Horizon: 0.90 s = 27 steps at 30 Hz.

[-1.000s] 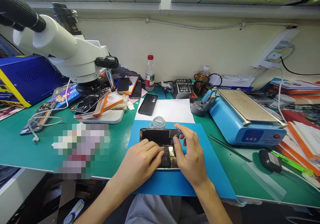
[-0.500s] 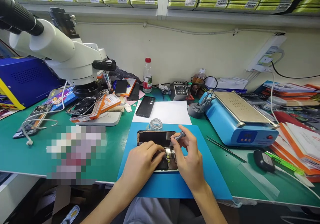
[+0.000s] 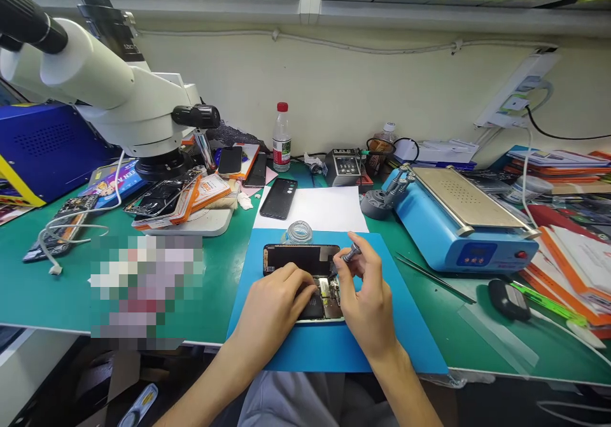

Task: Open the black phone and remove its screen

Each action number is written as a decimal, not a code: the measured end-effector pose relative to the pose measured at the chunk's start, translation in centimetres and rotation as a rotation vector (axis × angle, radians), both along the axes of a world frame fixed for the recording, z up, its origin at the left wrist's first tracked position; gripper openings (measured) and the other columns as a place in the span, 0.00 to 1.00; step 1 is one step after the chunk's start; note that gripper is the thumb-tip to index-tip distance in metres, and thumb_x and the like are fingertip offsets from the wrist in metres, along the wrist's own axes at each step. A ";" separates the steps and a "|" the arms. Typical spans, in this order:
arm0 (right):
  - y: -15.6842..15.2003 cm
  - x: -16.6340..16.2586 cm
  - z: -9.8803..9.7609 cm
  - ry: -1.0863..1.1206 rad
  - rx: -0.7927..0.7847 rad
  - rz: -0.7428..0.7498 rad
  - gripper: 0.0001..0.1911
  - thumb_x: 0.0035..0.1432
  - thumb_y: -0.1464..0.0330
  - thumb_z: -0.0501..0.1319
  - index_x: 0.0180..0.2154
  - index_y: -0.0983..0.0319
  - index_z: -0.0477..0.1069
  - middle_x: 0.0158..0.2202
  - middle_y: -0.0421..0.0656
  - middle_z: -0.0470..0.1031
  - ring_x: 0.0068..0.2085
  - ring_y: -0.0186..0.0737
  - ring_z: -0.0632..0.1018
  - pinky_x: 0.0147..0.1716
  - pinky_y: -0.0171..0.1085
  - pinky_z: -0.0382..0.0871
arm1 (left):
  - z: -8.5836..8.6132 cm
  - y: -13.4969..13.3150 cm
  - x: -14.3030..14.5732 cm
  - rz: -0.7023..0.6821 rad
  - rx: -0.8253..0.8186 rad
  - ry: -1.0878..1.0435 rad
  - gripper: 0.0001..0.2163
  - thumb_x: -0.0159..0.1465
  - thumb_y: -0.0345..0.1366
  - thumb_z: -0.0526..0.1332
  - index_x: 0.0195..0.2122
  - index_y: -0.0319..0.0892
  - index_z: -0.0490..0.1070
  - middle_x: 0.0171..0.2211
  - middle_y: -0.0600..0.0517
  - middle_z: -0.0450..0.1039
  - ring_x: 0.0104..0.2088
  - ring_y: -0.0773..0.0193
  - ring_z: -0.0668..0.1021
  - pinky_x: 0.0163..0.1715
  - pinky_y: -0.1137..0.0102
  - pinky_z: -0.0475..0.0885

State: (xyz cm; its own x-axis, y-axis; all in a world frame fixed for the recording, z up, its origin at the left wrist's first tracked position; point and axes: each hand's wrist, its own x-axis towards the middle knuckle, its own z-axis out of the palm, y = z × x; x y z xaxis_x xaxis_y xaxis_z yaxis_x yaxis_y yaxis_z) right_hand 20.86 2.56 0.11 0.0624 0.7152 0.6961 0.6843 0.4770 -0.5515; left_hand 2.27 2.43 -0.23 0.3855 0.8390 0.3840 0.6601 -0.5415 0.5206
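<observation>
An opened smartphone [image 3: 331,308] lies on the blue mat [image 3: 405,344], its inner parts showing and its dark screen [image 3: 298,258] raised along the far side. My left hand [image 3: 273,301] reaches over the phone from the left. Its thumb and fingertips come together at the phone's middle, and whatever lies between them is hidden. Between the thumb and fingers of my right hand [image 3: 366,296] is a small grey screwdriver [image 3: 352,252], tilted above the phone's right side. Its tip is too small to make out. A round clear container [image 3: 298,231] stands just behind the screen.
A black phone back cover [image 3: 279,198] rests on white paper [image 3: 329,209]. Tweezers [image 3: 434,277] and a blue heating plate machine [image 3: 470,223] are to the right, with a screwdriver stand [image 3: 377,204] behind. A microscope [image 3: 128,105] rises at the left, beside stacked phones and boxes.
The camera view has tilted down slightly. My right hand and the screwdriver sit a little farther right in the view; my left hand keeps its place at the phone.
</observation>
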 end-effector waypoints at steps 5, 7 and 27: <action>0.2 -0.2 0.0 -0.053 -0.029 0.007 0.25 0.76 0.68 0.59 0.70 0.56 0.62 0.53 0.49 0.82 0.46 0.45 0.87 0.46 0.44 0.86 | 0.1 -0.1 0.0 -0.004 0.001 0.000 0.03 0.76 0.33 0.63 0.42 0.45 0.73 0.40 0.56 0.79 0.37 0.61 0.83 0.37 0.68 0.73; 0.2 -0.2 0.0 -0.059 -0.031 0.005 0.25 0.76 0.68 0.59 0.69 0.56 0.62 0.54 0.49 0.82 0.46 0.45 0.87 0.46 0.44 0.86 | 0.1 -0.1 0.0 -0.003 0.006 0.004 0.03 0.75 0.32 0.63 0.42 0.45 0.73 0.40 0.56 0.79 0.37 0.61 0.83 0.36 0.68 0.73; 0.4 0.1 -0.2 -0.106 -0.027 -0.032 0.24 0.74 0.64 0.63 0.67 0.53 0.64 0.48 0.45 0.82 0.37 0.42 0.83 0.40 0.43 0.82 | 0.1 -0.1 0.1 -0.011 0.014 -0.008 0.03 0.76 0.33 0.63 0.43 0.45 0.73 0.40 0.55 0.79 0.37 0.60 0.82 0.37 0.67 0.73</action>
State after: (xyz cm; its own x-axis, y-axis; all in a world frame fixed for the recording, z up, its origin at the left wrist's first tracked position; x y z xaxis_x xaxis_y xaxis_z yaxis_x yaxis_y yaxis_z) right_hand 20.96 2.93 -0.06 0.0123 0.7325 0.6807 0.7539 0.4404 -0.4875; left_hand 2.32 2.29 -0.10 0.3912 0.8296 0.3985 0.6500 -0.5556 0.5185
